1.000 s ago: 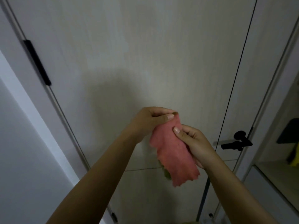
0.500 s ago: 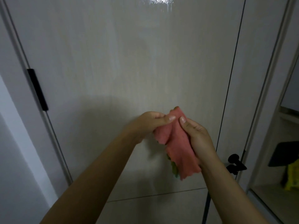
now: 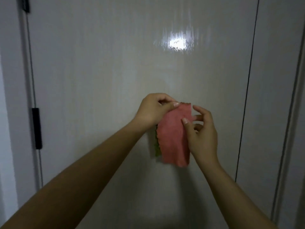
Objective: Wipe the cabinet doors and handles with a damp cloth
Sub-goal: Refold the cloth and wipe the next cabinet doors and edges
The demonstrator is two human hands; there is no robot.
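A pink cloth with a green layer showing at its left edge hangs in front of a tall pale cabinet door. My left hand pinches the cloth's top left corner between thumb and fingers. My right hand is at the cloth's right side, thumb pressed on the pink face and fingers spread behind the edge. A black bar handle sits on the door's left edge, well left of both hands.
A thin dark vertical gap separates this door from a narrower panel on the right. Another black handle shows at the top left. A bright light reflection glints on the door above my hands.
The view has tilted upward, so the lever handle and open shelf at the right have left the frame. My right fingers have loosened and spread on the cloth, which now hangs flatter.
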